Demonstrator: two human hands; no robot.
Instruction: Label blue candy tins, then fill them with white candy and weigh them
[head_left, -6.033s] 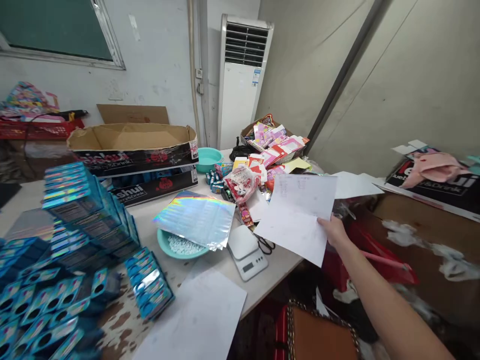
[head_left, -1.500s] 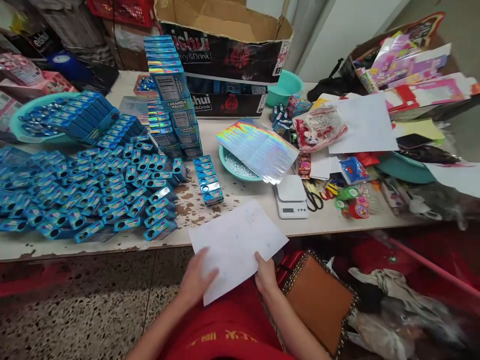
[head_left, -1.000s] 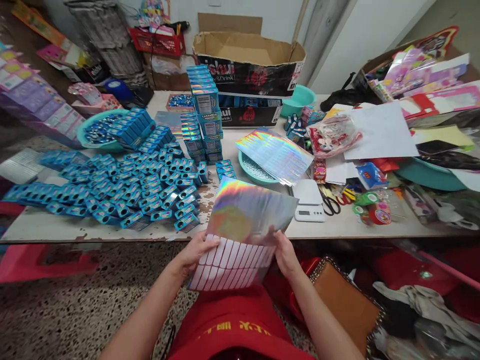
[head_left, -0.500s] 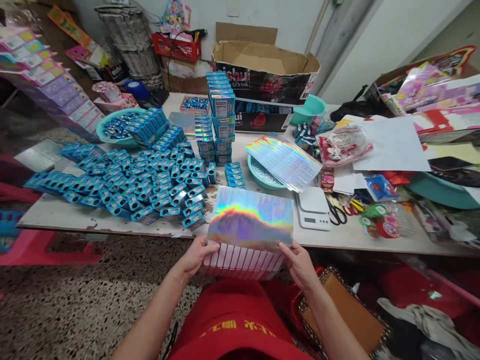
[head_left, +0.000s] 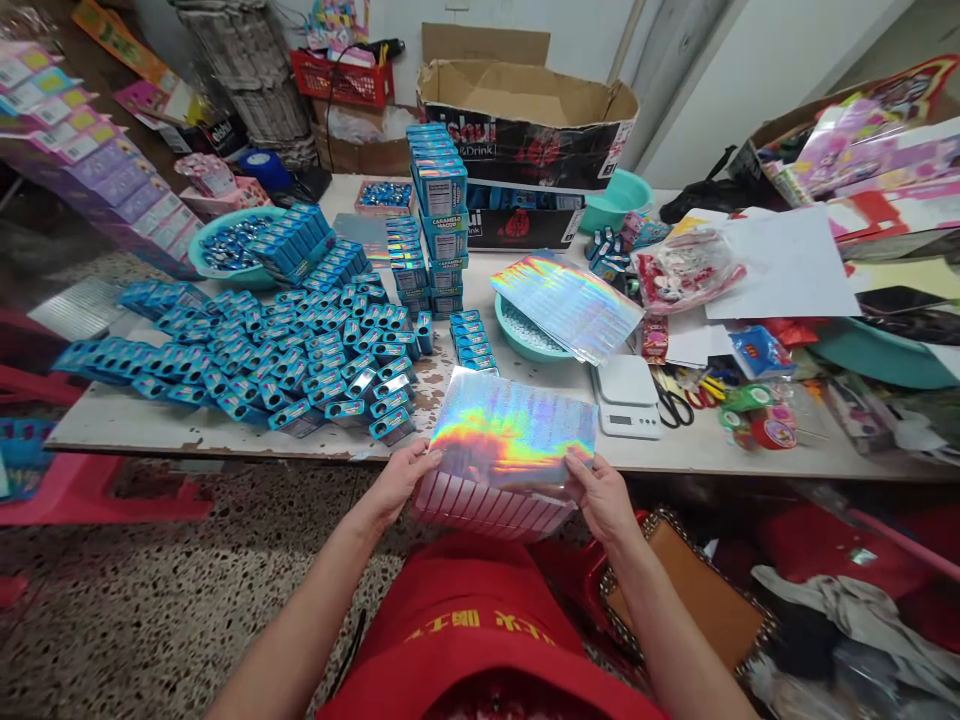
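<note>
Both my hands hold a shiny holographic sheet (head_left: pixel 517 420) at the front edge of the table, with rainbow glare across it. My left hand (head_left: pixel 401 480) pinches its left edge between thumb and fingers. Its right edge is gripped by my right hand (head_left: pixel 600 490), thumb on top. Beneath and nearer my body shows a pale reddish panel (head_left: pixel 487 505) with a row of slanted strips; whether it is joined to the sheet I cannot tell. Just past the sheet stands a short row of small blue boxes (head_left: pixel 472 340). More holographic sheets (head_left: pixel 570 305) lie across a teal bowl (head_left: pixel 525 335).
Many small blue boxes (head_left: pixel 300 360) cover the table's left side, with taller stacks (head_left: pixel 444 215) behind. A black carton (head_left: pixel 525 150) stands at the back. To the right are a white scale (head_left: pixel 628 395), scissors (head_left: pixel 675 405) and tape rolls (head_left: pixel 750 397). A red stool (head_left: pixel 120 490) stands left.
My hands have raised the sheet slightly and shifted it a little to the right, tilting it so the rainbow glare differs. The camera view has also moved slightly.
</note>
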